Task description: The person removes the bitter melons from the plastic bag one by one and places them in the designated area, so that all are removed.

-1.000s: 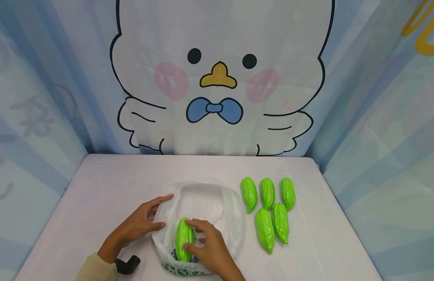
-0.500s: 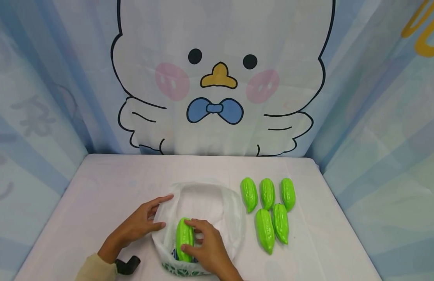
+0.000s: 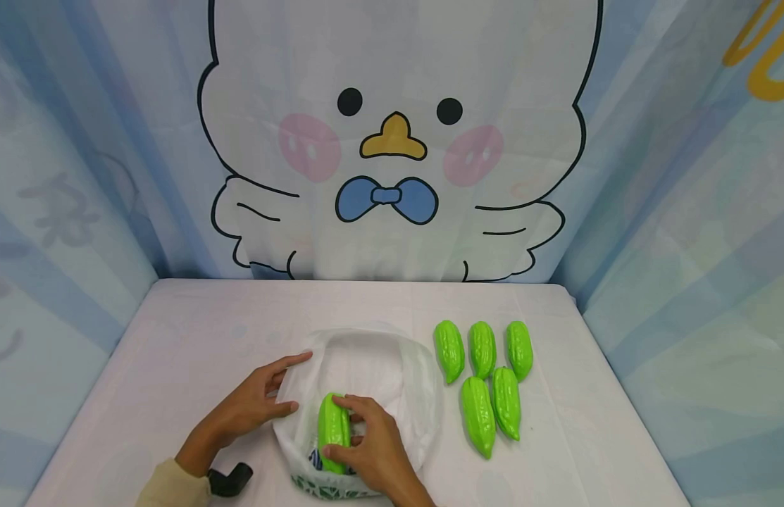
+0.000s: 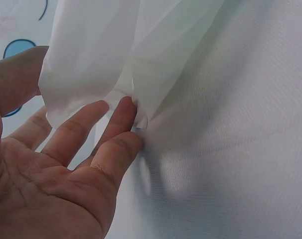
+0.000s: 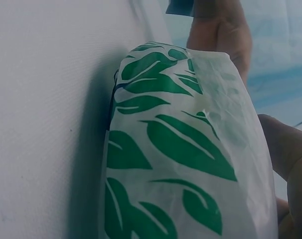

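A white plastic bag [image 3: 423,380] with green leaf print [image 5: 186,144] lies with its mouth spread on the table. My left hand [image 3: 255,398] rests against its left side, fingers spread along the rim. In the left wrist view, the fingertips [image 4: 125,112] touch the bag's thin edge. My right hand [image 3: 375,447] holds a glossy, ridged green toy bitter melon [image 3: 331,429] inside the near part of the bag, thumb and fingers around it. Part of the melon is hidden by that hand. Whether anything lies beneath it I cannot tell; some dark blue shows there.
Several matching green melons [image 3: 477,415] lie in two rows right of the bag. The table [image 3: 195,331] has a white cloth. A curtain with a printed cartoon bird [image 3: 392,148] hangs behind, and pale blue curtains [image 3: 689,282] flank both sides. A black wrist mount [image 3: 231,480] sits by the left sleeve.
The right thumb has slid slightly left across the melon, so the hand sits further round it. The left hand, bag and loose melons have stayed in place.
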`<state>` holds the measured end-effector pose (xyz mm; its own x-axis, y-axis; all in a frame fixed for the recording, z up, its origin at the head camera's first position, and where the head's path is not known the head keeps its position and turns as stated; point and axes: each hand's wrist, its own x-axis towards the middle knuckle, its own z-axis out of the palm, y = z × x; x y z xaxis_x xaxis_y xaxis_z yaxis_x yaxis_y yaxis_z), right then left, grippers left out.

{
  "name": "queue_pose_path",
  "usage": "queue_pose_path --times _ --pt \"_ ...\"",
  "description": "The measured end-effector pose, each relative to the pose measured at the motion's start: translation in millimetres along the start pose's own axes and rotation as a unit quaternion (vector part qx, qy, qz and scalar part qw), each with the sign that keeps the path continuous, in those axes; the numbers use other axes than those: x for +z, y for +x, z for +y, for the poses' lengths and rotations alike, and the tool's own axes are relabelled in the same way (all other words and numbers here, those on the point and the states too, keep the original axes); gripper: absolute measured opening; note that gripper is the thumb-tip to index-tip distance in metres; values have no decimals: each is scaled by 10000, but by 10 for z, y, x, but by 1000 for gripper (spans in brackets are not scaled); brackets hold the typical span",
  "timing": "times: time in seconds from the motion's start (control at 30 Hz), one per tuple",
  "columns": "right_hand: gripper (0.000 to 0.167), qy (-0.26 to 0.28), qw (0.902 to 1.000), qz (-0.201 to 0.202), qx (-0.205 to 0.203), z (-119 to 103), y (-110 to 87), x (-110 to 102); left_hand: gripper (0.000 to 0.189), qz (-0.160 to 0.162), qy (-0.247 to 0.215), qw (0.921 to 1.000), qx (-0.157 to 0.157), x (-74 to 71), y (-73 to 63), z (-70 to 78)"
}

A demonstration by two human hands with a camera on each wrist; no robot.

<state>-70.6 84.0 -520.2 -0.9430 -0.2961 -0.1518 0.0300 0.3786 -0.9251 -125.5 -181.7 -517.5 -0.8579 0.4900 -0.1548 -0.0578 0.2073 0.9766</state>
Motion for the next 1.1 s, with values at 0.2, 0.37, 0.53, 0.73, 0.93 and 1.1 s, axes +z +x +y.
queue_pose_path --times 0.2,0.37,0.53,0.73,0.93,1.1 --pt "68 173 9998 -20 67 -3 -12 -13 81 -9 -25 10000 11 6 -7 -1" --pt "68 343 9994 18 101 -25 -28 -42 81 -1 -34 10000 -14 4 -8 -3" --pt "68 482 9987 129 103 -65 -41 -95 82 2 -41 10000 -79 -2 -8 -2" --pt "68 588 9978 248 189 -88 -51 -185 84 43 1 9999 -128 0 -6 0" --pt "69 665 9969 351 227 -85 -71 -281 85 93 -1 9998 -149 3 3 4" --pt "69 830 9953 457 177 -73 -104 -351 84 71 -3 9999 -121 4 1 -7"
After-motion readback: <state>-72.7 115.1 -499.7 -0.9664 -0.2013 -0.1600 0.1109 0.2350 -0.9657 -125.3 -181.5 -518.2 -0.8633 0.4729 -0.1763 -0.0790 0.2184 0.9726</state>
